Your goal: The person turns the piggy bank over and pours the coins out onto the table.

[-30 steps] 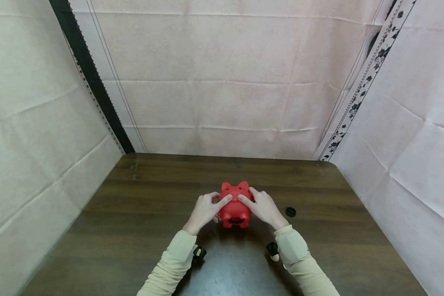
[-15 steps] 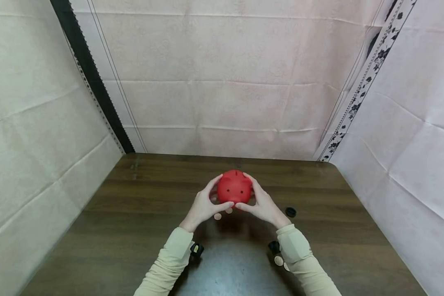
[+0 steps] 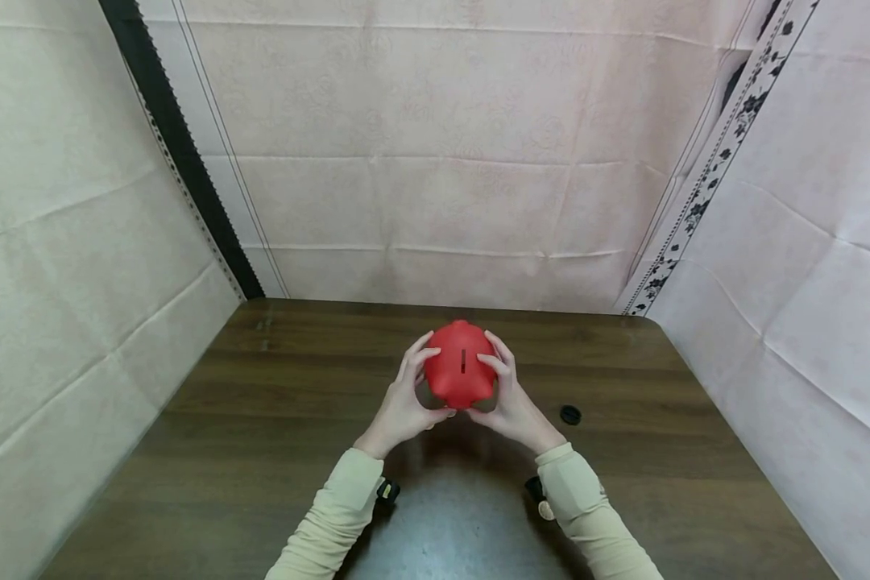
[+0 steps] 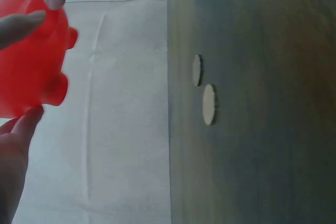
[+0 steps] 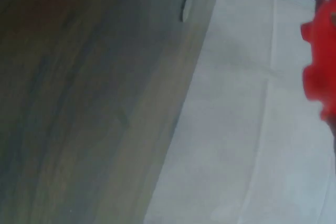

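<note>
While it is held up off the brown table [image 3: 283, 467], the red piggy bank [image 3: 462, 391] is gripped from either side by the left hand [image 3: 403, 409] and the right hand [image 3: 513, 409], with the fingers curled along its flanks and the thumbs set close together at its near edge. Its smooth, rounded body is cut by a narrow dark slot [image 3: 463, 361], and stubby feet [image 4: 56, 88] are shown by the left wrist view. The forearms are covered by pale, wrinkled sleeves [image 3: 319, 524]. Near the right hand, a round black disc [image 3: 570, 415] is seen on the wood grain. Beyond, creased white cloth [image 3: 442, 201] is hung. Two pale discs [image 4: 209, 104] are partly hidden by the left hand in the head view, and the piggy bank is cut off in both wrist views
</note>
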The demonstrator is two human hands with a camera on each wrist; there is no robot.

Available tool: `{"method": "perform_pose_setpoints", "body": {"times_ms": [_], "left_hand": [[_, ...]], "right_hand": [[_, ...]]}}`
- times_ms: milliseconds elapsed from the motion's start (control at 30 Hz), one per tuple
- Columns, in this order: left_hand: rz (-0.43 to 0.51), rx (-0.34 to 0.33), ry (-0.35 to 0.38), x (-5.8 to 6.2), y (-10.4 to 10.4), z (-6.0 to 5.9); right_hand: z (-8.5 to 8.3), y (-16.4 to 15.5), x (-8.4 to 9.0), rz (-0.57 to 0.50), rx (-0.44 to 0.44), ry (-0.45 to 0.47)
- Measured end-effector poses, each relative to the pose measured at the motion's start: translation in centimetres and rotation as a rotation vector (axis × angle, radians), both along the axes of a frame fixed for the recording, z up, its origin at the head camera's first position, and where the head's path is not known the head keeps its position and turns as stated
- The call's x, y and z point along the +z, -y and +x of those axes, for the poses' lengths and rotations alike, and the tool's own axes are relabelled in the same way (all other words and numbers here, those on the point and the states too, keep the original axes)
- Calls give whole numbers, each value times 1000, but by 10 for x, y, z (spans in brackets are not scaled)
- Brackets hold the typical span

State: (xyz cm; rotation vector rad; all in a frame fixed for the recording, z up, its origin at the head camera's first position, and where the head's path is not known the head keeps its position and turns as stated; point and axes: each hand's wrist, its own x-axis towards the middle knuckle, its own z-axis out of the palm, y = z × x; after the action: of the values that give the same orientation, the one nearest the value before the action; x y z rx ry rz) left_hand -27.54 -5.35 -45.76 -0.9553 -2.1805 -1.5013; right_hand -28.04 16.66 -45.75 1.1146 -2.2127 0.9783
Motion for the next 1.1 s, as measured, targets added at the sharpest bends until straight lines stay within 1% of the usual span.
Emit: {"method": "perform_pose_setpoints", "body": {"times_ms": [67, 167, 233, 267, 333, 367, 400, 467, 567, 633, 700, 767, 867, 1000, 1033, 1100], "left_hand": [[-6, 9, -52, -2, -1, 0], [-15, 22, -102, -4, -1, 0], [-19, 20, -111, -5, -1, -1], [-21, 20, -102, -5, -1, -1], [-21, 16, -54, -4, 0, -1], [-24, 23, -10, -3, 1, -1], [-30, 32, 46, -2, 2, 0], [-39, 53, 193, -1, 4, 0], [-86, 106, 389, -2, 6, 1], [-128, 124, 475, -3, 5, 0], [-165, 146, 519, -3, 2, -1], [-184, 166, 554, -4, -1, -1], [-189, 186, 577, -4, -3, -1], [-184, 193, 575, -6, -4, 1], [-180, 195, 566, -6, -4, 1], [-163, 205, 523, -5, -4, 2]], "right_hand": [[0, 1, 0, 8, 3, -51], [0, 2, 1, 15, 2, -95], [1, 2, 3, 21, 0, -87], [2, 1, 4, 17, 4, -68], [3, 0, 6, 13, 5, -3], [4, -1, 8, 15, -5, 43], [5, -2, 10, 22, -25, 98], [6, -3, 13, 31, -87, 216], [7, -3, 15, 81, -219, 397], [7, 0, 14, 111, -288, 499], [7, 3, 13, 139, -336, 578], [6, 5, 12, 158, -366, 627], [5, 8, 9, 159, -385, 658], [7, 8, 9, 164, -405, 669], [7, 6, 9, 162, -403, 668], [8, 3, 11, 145, -383, 656]]}}
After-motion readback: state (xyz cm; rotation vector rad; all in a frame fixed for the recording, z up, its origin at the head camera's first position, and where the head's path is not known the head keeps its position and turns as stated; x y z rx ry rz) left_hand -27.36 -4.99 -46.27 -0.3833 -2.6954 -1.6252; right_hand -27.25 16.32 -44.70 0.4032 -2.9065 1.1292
